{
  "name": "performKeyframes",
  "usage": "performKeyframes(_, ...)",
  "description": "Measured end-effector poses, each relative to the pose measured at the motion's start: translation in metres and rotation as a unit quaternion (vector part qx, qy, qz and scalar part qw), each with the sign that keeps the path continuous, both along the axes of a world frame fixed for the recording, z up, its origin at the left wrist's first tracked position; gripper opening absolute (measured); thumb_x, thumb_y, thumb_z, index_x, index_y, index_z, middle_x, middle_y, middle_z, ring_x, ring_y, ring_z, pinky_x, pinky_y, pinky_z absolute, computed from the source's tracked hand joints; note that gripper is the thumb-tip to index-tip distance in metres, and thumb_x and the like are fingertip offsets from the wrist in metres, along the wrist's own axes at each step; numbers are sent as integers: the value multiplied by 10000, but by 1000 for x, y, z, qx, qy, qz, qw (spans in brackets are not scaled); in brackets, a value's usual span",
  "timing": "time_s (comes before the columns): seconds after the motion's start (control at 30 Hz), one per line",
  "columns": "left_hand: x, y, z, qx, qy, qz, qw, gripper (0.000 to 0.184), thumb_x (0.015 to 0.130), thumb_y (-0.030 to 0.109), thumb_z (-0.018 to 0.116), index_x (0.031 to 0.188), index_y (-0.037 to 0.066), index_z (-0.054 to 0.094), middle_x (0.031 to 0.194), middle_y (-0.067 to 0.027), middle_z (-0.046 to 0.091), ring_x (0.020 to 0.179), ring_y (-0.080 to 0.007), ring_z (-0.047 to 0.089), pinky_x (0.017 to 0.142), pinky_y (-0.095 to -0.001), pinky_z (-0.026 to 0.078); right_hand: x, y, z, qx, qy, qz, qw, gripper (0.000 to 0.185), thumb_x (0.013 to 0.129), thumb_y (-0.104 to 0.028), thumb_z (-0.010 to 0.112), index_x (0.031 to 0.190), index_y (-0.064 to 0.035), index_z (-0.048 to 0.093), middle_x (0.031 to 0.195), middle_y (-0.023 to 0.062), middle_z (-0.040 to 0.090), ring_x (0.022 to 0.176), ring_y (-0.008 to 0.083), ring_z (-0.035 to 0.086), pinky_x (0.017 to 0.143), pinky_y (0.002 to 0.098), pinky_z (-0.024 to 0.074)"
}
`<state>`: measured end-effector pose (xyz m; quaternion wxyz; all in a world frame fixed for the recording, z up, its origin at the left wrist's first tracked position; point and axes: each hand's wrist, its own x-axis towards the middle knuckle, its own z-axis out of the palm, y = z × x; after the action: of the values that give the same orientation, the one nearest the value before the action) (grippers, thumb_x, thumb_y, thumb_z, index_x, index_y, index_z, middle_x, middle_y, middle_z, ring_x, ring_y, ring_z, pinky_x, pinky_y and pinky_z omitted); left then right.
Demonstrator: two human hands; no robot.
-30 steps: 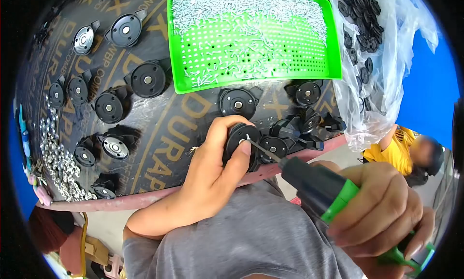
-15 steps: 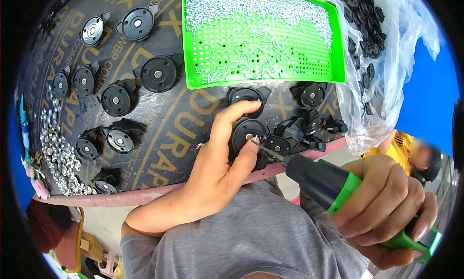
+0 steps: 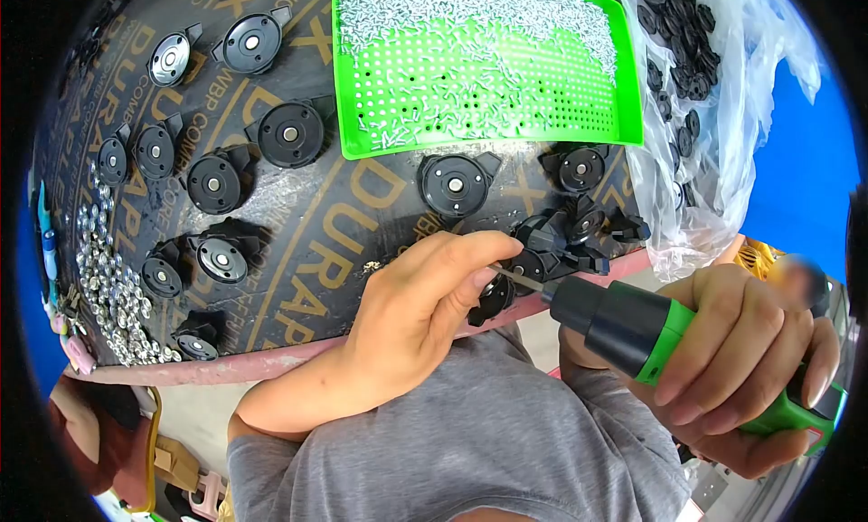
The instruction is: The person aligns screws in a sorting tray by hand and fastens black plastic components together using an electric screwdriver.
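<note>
My right hand (image 3: 737, 359) is wrapped around a green and black power screwdriver (image 3: 624, 328), its thin bit pointing left. At the bit's tip, the thumb and forefinger of my left hand (image 3: 416, 310) are pinched together; what lies between them is too small to make out. Just below those fingertips, a black round part (image 3: 497, 296) is half hidden at the table's edge. Above my left hand lies another black round part (image 3: 455, 185) with a winged end and small silver spots on its face.
A green perforated tray (image 3: 488, 142) of small silver screws stands at the back. Several black round parts (image 3: 291, 133) lie on the left, by a heap of clear pieces (image 3: 113, 278). On the right are jumbled black parts (image 3: 547, 233) and a plastic bag (image 3: 692, 224). Another person (image 3: 800, 278) is beyond.
The black round part under my left fingers is no longer visible there. My left fingers have drawn together and moved slightly down. The screwdriver has shifted a little to the right.
</note>
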<state>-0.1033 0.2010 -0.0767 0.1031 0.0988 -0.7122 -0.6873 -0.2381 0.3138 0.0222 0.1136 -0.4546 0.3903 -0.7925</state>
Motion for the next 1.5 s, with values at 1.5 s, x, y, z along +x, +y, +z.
performKeyframes(1.5, 1, 2, 1, 43, -95, 17, 994, 317, 887, 47, 593, 1187, 42, 491, 974, -153, 644, 838, -285, 678, 670, -330, 512, -5, -11, 1, 65, 112, 212, 969, 574, 948, -474, 448, 1332, -61, 339, 803, 106, 531, 621, 219, 549, 508, 369, 520)
